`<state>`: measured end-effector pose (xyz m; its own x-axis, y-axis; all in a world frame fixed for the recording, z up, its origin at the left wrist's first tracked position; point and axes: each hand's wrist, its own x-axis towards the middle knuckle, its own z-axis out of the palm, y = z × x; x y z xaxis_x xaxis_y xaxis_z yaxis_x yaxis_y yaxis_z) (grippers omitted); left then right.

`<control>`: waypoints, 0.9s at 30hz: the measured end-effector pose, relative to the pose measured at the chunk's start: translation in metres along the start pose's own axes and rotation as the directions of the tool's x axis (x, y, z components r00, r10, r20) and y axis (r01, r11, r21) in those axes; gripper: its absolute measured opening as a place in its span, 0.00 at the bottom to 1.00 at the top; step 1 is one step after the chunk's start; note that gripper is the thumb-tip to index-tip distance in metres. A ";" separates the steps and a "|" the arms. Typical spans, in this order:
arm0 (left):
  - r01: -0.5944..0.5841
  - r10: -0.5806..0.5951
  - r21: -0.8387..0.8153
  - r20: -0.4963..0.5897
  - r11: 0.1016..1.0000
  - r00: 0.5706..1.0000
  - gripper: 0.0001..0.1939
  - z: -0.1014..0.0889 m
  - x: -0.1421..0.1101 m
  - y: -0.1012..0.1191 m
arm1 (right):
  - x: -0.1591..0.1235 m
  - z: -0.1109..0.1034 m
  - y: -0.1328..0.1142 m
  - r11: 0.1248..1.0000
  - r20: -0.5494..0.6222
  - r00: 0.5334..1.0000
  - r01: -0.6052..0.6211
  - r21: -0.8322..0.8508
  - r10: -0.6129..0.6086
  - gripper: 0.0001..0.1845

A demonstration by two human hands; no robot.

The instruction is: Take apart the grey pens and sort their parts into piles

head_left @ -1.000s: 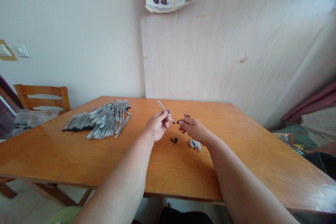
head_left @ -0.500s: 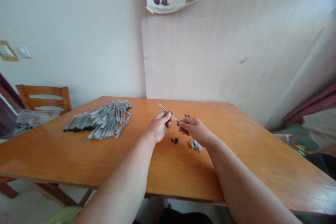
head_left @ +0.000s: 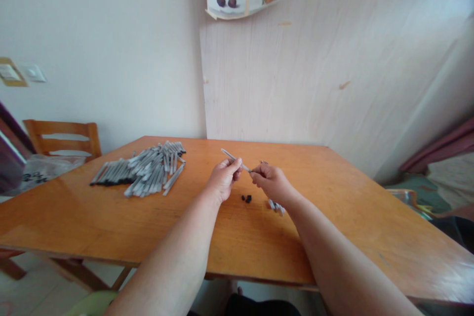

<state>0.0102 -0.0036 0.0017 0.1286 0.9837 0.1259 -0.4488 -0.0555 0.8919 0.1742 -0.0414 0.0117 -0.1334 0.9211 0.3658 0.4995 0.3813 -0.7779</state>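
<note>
Over the middle of the table, my left hand (head_left: pixel 226 177) is closed around the barrel of a slim greyish pen (head_left: pixel 230 155), which slants up to the left. My right hand (head_left: pixel 269 180) pinches the pen's lower right end, and the fingertips hide that end. Just below the hands lie several small black pieces (head_left: pixel 247 199) on the wood. Partly behind my right wrist is a small group of short, pale pieces with dark bits (head_left: pixel 276 206). A small dark item (head_left: pixel 263 162) shows just beyond the right knuckles.
A large heap of similar grey pens (head_left: pixel 148 170) spreads over the left of the wooden table (head_left: pixel 244 252), some with black ends. Past the left edge stand a wooden chair (head_left: pixel 62 145) and a clear plastic bag (head_left: pixel 44 170) with black pieces. A wall (head_left: pixel 259 84) rises behind the table.
The pen has shifted slightly, its upper tip a little lower and further left. The right hand has moved slightly and covers more of the pale pieces. Both hands keep hold of the pen.
</note>
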 end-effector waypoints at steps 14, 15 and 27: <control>0.047 -0.047 -0.018 0.042 0.999 0.998 0.16 0.005 -0.007 0.005 | 0.002 0.003 0.003 0.997 0.024 0.998 -0.058 0.040 0.057 0.16; 0.047 -0.047 -0.011 0.041 0.999 0.998 0.15 0.005 -0.008 0.005 | 0.002 0.003 0.005 0.997 0.032 0.997 -0.067 0.048 0.066 0.17; 0.053 -0.053 0.045 -0.003 0.998 0.999 0.15 0.005 -0.007 0.004 | 0.001 0.003 -0.002 0.993 -0.062 0.998 0.012 -0.121 -0.020 0.09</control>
<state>0.0115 -0.0116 0.0065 0.1498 0.9857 0.0770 -0.4011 -0.0106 0.9160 0.1708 -0.0412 0.0119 -0.0898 0.9066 0.4123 0.5976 0.3802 -0.7059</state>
